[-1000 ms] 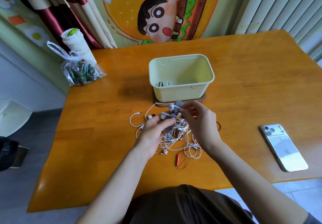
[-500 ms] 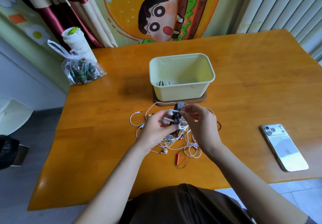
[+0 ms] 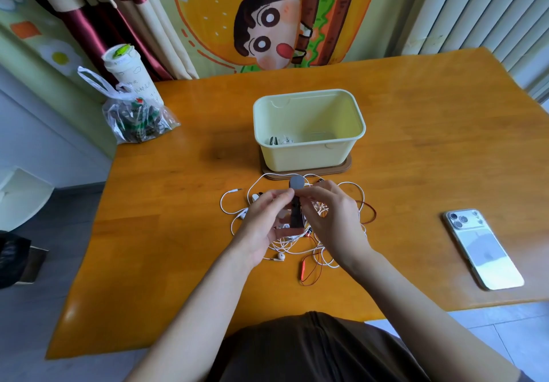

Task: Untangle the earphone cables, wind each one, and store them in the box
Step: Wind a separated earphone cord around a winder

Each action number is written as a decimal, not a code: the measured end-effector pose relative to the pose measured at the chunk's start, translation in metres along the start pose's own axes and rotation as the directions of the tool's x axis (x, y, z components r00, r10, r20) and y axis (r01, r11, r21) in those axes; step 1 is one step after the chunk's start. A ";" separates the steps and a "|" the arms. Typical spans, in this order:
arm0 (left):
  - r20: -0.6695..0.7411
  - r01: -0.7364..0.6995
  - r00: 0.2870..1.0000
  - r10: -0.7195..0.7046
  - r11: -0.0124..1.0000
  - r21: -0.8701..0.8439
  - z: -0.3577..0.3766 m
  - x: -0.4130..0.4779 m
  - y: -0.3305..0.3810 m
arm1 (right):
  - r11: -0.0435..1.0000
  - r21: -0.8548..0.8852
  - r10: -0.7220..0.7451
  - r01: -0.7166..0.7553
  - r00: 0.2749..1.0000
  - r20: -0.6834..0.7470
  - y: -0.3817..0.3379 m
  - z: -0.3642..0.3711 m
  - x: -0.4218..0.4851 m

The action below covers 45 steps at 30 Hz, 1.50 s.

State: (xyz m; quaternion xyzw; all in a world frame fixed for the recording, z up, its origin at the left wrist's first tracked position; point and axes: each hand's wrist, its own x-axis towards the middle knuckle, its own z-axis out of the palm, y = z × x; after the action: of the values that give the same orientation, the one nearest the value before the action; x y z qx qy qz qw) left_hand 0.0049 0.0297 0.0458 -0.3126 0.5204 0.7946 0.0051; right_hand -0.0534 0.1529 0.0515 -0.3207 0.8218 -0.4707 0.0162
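Observation:
A pale yellow box (image 3: 306,156) stands mid-table, with one wound earphone (image 3: 279,140) in its left corner. In front of it lies a tangle of white earphone cables (image 3: 297,246), and a red cable (image 3: 310,269) trails from the heap toward me. Just above the tangle, both hands meet around a dark grey strap (image 3: 295,215) with a round grey end (image 3: 297,182). My left hand (image 3: 264,227) grips the strap from the left. My right hand (image 3: 334,221) pinches its upper part from the right. What the strap wraps is hidden by my fingers.
A brown mat (image 3: 344,168) lies under the box. A phone (image 3: 481,248) rests face down at the right. A plastic bag (image 3: 136,117) and a white cup (image 3: 130,73) stand at the far left corner. The table's near edge runs just before my body.
My hands have drawn closer together around the strap, which now stands upright. The white earbuds seen between my fingers before are now covered.

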 end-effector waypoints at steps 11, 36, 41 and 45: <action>-0.025 -0.036 0.999 0.036 0.999 -0.007 -0.001 -0.003 0.003 | 0.981 0.156 0.118 -0.116 0.993 -0.003 -0.006 -0.002 0.004; 0.001 -0.048 0.999 0.048 0.993 -0.107 0.001 -0.007 0.008 | 0.980 0.116 0.145 -0.165 0.975 0.167 -0.002 -0.002 0.004; -0.137 -0.029 0.991 0.016 0.995 -0.094 -0.004 -0.007 0.014 | 1.000 -0.028 0.011 -0.004 0.970 0.244 0.006 -0.003 0.004; -0.097 0.006 0.995 -0.014 0.997 -0.082 -0.006 -0.011 0.016 | 0.993 -0.087 -0.067 0.081 0.986 0.156 0.004 -0.004 0.004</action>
State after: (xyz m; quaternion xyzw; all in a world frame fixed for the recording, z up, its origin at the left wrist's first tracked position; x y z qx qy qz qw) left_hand 0.0112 0.0209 0.0626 -0.3535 0.4856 0.7990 -0.0292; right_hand -0.0598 0.1552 0.0516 -0.3864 0.8266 -0.4065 0.0467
